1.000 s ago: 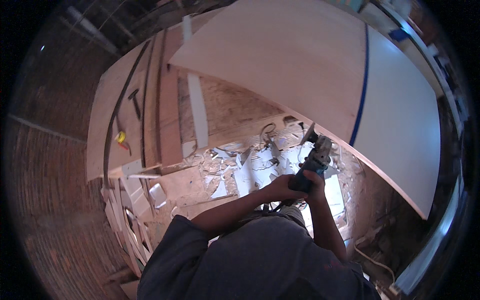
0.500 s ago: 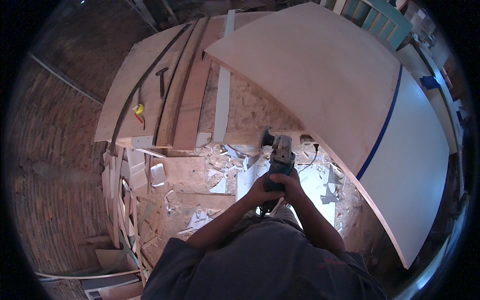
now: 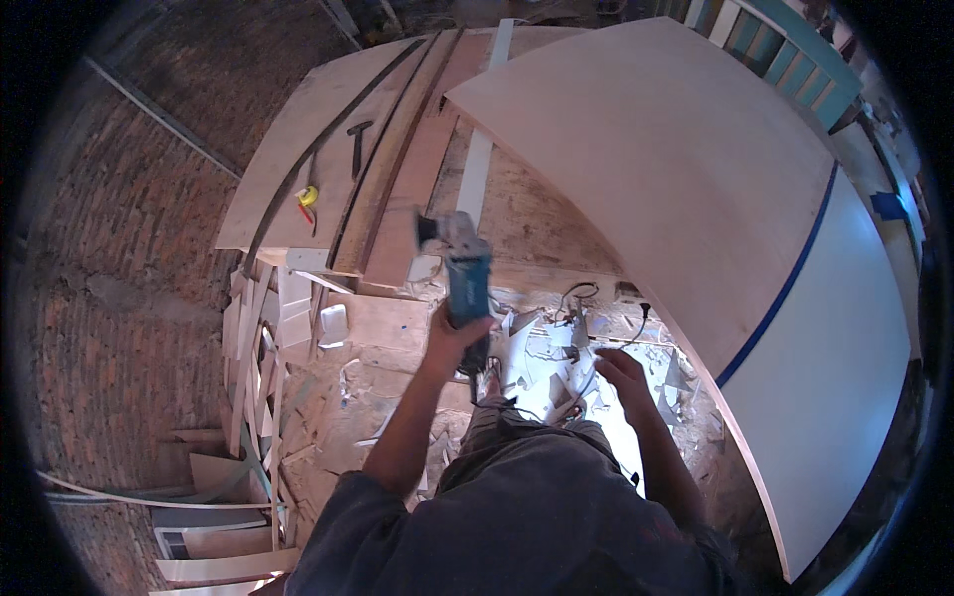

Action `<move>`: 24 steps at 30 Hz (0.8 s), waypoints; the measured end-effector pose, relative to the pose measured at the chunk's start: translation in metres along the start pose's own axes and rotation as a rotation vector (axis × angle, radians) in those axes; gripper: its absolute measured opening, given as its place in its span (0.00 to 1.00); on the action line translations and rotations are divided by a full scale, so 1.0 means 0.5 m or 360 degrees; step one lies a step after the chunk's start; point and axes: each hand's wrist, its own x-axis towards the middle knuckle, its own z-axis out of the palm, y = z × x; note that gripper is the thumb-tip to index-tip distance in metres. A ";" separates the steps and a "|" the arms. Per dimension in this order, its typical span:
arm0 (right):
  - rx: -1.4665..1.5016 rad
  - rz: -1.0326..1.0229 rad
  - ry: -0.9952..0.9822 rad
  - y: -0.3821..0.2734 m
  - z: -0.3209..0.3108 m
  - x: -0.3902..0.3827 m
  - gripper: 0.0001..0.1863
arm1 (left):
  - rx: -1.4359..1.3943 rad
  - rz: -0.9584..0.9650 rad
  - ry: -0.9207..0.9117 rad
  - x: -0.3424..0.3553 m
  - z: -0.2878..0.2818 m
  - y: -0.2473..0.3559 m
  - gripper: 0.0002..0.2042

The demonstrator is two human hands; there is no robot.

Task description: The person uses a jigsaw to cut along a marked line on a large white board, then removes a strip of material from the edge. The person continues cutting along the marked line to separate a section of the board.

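My left hand (image 3: 455, 343) is wrapped round the body of a teal and black angle grinder (image 3: 469, 283), held up with its grey head and disc toward the bench. The disc edge looks blurred. A cord hangs from the grinder's rear end toward my legs. Off to the right, my right hand (image 3: 624, 377) is apart from the tool, its fingers loosely bent with nothing visible in them. Near it runs a dark cord with a black plug (image 3: 645, 311), beside the edge of the large wooden panel (image 3: 666, 159).
On the workbench (image 3: 298, 129) lie a hammer (image 3: 358, 147), a yellow tape measure (image 3: 307, 196) and long wooden strips. Offcuts (image 3: 253, 348) lean at the left by a brick wall (image 3: 139, 228). White scraps litter the floor. A blue strip (image 3: 785, 283) crosses the right-hand panel.
My right hand has let go of the grinder and moved right. My left hand has carried the grinder up and to the left. The view has shifted slightly.
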 end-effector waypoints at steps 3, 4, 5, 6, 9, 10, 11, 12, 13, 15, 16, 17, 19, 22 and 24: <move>-0.0203 0.0160 0.0312 0.109 -0.057 -0.045 0.24 | 0.0030 0.0163 0.0245 0.077 -0.101 0.054 0.22; -0.0243 0.0166 0.0402 0.146 -0.070 -0.061 0.23 | 0.0041 0.0221 0.0333 0.106 -0.135 0.071 0.20; -0.0275 0.0250 0.0522 0.184 -0.077 -0.073 0.22 | 0.0077 0.0214 0.0445 0.135 -0.173 0.088 0.19; -0.0205 0.0256 0.0578 0.219 -0.082 -0.087 0.22 | 0.0117 0.0224 0.0464 0.165 -0.213 0.108 0.19; -0.0248 0.0524 0.0994 0.312 -0.074 -0.114 0.17 | 0.0233 0.0322 0.0454 0.266 -0.327 0.156 0.18; -0.0239 0.0528 0.1043 0.335 -0.069 -0.123 0.16 | 0.0357 0.0310 0.0484 0.304 -0.358 0.164 0.16; -0.0147 0.0615 0.1067 0.354 -0.064 -0.133 0.17 | 0.0497 0.0248 0.0531 0.341 -0.382 0.164 0.15; -0.0274 0.0588 0.1087 0.370 -0.051 -0.133 0.17 | 0.0486 0.0187 0.0481 0.375 -0.399 0.156 0.16; -0.0319 0.0699 0.1153 0.382 -0.028 -0.129 0.18 | 0.0503 0.0082 0.0445 0.406 -0.416 0.150 0.17; -0.0589 0.0615 0.1013 0.383 0.021 -0.117 0.19 | 0.0675 -0.0030 0.0396 0.479 -0.437 0.136 0.21; -0.0649 0.0595 0.0923 0.369 0.045 -0.115 0.19 | 0.0824 -0.0042 0.0383 0.516 -0.435 0.123 0.23; -0.0679 0.0636 0.0850 0.350 0.067 -0.115 0.19 | 0.0985 -0.0117 0.0381 0.549 -0.433 0.109 0.26; -0.0690 0.0612 0.0756 0.308 0.109 -0.105 0.21 | 0.1241 -0.0028 0.0406 0.603 -0.416 0.074 0.32; -0.0696 0.0703 0.0793 0.261 0.160 -0.094 0.24 | 0.1613 0.0053 0.0537 0.676 -0.385 0.033 0.37; -0.0660 0.0757 0.0864 0.247 0.178 -0.104 0.22 | 0.1817 0.0049 0.0605 0.717 -0.364 0.009 0.40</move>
